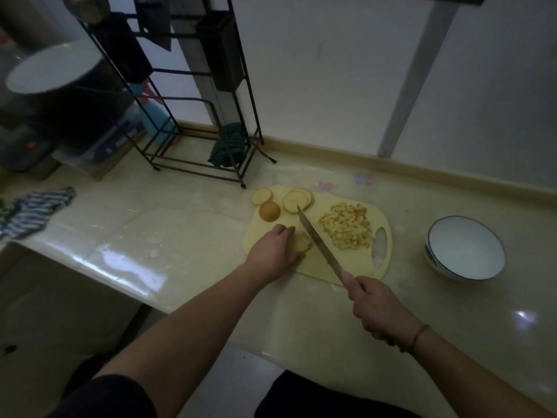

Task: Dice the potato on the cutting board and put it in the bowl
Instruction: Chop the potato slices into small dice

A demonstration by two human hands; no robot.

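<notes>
Potato slices (301, 242) lie stacked on the yellow cutting board (313, 263), under the left hand (272, 253), whose fingers press down on them. The right hand (376, 309) is wrapped tight round the knife (319, 242), blade just beside the stack. It looks like dicing time; next the blade must come down near those fingers, carefully. The diced pile (346, 226) waits; the bowl (465, 248) holds nothing yet

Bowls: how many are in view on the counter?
1. The white bowl with a dark rim sits empty on the beige counter, right of the yellow cutting board. Others may be out of frame.
</notes>
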